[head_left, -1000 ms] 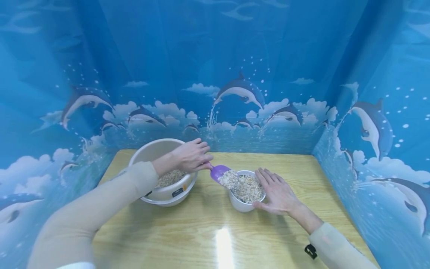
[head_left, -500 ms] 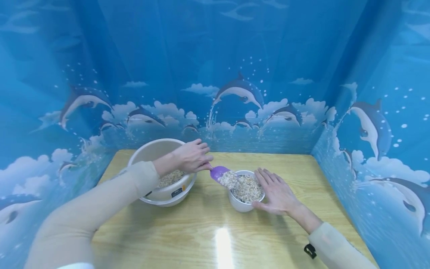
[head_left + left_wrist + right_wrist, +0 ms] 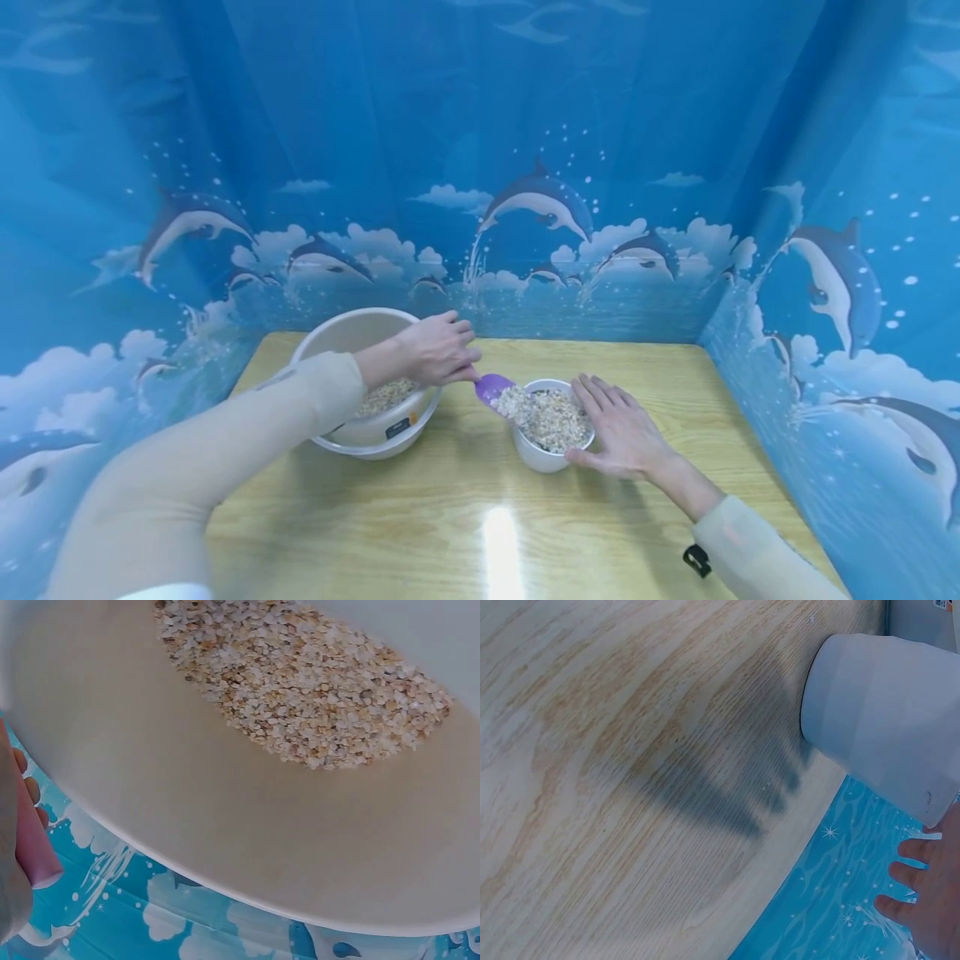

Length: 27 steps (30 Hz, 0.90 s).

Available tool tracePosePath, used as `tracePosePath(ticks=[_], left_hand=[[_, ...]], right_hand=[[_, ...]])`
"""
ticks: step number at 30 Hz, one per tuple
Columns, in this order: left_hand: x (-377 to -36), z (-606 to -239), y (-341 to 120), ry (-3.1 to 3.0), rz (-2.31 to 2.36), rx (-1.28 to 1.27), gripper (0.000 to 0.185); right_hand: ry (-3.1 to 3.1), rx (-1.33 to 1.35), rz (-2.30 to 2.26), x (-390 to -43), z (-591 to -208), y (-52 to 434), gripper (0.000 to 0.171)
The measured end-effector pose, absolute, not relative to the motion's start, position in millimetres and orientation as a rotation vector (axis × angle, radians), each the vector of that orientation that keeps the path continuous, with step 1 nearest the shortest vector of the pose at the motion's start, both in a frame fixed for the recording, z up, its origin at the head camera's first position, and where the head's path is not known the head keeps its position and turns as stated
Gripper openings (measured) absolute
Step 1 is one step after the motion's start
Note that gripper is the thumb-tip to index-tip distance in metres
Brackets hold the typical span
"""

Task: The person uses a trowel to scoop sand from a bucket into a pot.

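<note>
My left hand (image 3: 438, 348) grips the handle of a purple scoop (image 3: 492, 388); its pink handle end (image 3: 36, 851) shows in the left wrist view. Pale gravel (image 3: 513, 403) fills the scoop's mouth, which is at the left rim of a small white tub (image 3: 542, 460). More mixed gravel (image 3: 557, 421) lies in that tub, close to its rim. With fingers extended, my right hand (image 3: 618, 429) rests against the tub's right side. In the right wrist view, the tub's outer wall (image 3: 885, 712) and several fingertips (image 3: 907, 874) are visible.
A large white bowl (image 3: 348, 329) sits tilted in an outer basin (image 3: 375, 452) on the left. Gravel (image 3: 315, 690) lies low inside it. The wooden table (image 3: 420, 525) is enclosed by a blue dolphin-print curtain (image 3: 480, 108) at the back and sides.
My left hand and the scoop have shifted slightly to the right. The scoop stays at the tub's left rim with gravel on it, and my right hand keeps its place.
</note>
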State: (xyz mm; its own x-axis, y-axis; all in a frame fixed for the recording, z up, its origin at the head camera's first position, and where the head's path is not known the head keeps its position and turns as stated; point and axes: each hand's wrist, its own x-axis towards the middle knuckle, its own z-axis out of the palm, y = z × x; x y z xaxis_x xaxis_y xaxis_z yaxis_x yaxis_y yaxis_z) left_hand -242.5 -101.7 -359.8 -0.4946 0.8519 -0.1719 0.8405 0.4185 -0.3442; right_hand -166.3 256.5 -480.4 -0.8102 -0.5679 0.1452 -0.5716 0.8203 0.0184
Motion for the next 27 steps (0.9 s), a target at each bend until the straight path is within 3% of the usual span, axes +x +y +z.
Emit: tracePosePath(ticks=[27], left_hand=[[-246, -359, -77, -2.671, 0.821, -1.443, 0.059]], right_hand=[[-2.869, 0.890, 0.030, -166, -481, 256, 0.113]])
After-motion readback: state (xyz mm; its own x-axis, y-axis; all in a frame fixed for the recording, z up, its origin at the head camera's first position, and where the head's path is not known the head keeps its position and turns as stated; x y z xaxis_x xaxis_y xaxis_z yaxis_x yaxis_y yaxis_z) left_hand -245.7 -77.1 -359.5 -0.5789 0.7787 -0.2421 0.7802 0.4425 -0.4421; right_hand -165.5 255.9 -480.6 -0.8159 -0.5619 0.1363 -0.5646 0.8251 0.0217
